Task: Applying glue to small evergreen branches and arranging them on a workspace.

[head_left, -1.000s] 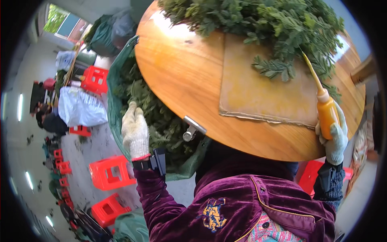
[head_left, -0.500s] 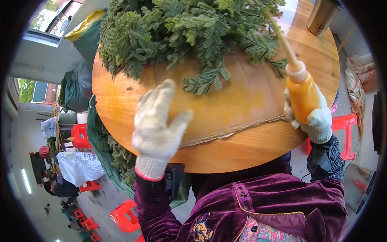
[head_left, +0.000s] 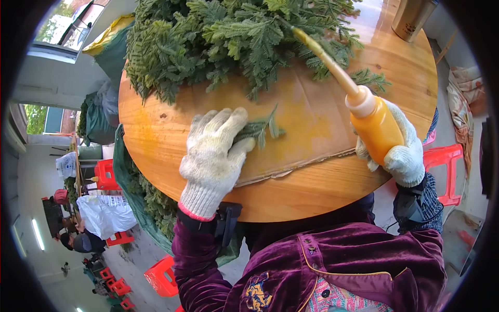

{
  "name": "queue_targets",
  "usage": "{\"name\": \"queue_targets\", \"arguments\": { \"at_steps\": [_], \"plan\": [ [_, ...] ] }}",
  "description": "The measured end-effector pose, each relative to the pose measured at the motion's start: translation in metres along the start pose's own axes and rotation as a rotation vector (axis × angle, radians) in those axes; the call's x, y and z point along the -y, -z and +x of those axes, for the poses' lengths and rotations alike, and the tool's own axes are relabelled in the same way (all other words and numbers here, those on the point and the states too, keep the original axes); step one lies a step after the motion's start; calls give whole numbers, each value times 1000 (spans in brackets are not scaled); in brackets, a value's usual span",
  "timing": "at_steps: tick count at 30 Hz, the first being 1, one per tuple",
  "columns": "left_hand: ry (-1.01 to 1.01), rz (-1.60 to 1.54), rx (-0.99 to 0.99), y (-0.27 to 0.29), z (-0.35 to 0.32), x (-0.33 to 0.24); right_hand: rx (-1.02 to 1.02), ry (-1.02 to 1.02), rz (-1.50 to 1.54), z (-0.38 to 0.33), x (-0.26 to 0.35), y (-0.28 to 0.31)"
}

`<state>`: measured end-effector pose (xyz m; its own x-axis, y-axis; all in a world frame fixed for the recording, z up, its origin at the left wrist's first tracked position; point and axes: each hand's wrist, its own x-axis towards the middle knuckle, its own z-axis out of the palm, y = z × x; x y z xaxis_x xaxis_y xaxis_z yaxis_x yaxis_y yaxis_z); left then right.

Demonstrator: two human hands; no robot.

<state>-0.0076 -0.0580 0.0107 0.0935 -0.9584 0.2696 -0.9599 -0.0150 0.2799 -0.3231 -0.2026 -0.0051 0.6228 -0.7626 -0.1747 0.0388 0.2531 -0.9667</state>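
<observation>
My left hand point(head_left: 213, 151), in a white knit glove, is closed over a small green fir sprig point(head_left: 267, 129) at the near part of the cardboard sheet point(head_left: 312, 140). The sprig's needled end sticks out past the fingers; its other end is hidden under the hand. In my right hand point(head_left: 408, 156), also gloved, is an orange squeeze bottle point(head_left: 378, 130) with a pale collar and a long tan nozzle. The bottle leans up to the left, its nozzle tip over the heap of fir branches point(head_left: 208, 41). Another sprig point(head_left: 370, 79) lies right of the heap.
The round wooden table point(head_left: 322, 190) carries a metal tumbler point(head_left: 413, 20) at its far right. A green sack of branches point(head_left: 156, 208) stands at its left. Red stools point(head_left: 447, 171) are on both sides. Farther left, a person point(head_left: 83, 239) is near a white sack point(head_left: 106, 214).
My left hand has come down and closed on the sprig, which has moved nearer me. The bottle has tipped left, swinging its nozzle over the heap. Another sprig now shows farther right.
</observation>
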Motion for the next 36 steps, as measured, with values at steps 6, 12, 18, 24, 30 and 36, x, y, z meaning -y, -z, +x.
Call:
{"name": "queue_targets", "arguments": {
  "at_steps": [6, 12, 18, 24, 30, 36],
  "plan": [
    [72, 13, 52, 21, -48, 3, 99, 36, -47, 1, 1, 5],
    [110, -205, -77, 2, -66, 12, 233, 182, -552, -9, 14, -12],
    [176, -274, -56, -2, -68, 11, 517, 570, -856, 6, 33, -34],
    [201, -321, 11, 6, -63, 15, 511, 595, -895, 30, 42, -36],
    [209, -317, -3, 2, -63, 16, 542, 532, -868, 38, 22, -41],
    [263, -201, -119, -3, -72, 7, 549, 514, -850, 43, 15, -40]
  ]
}}
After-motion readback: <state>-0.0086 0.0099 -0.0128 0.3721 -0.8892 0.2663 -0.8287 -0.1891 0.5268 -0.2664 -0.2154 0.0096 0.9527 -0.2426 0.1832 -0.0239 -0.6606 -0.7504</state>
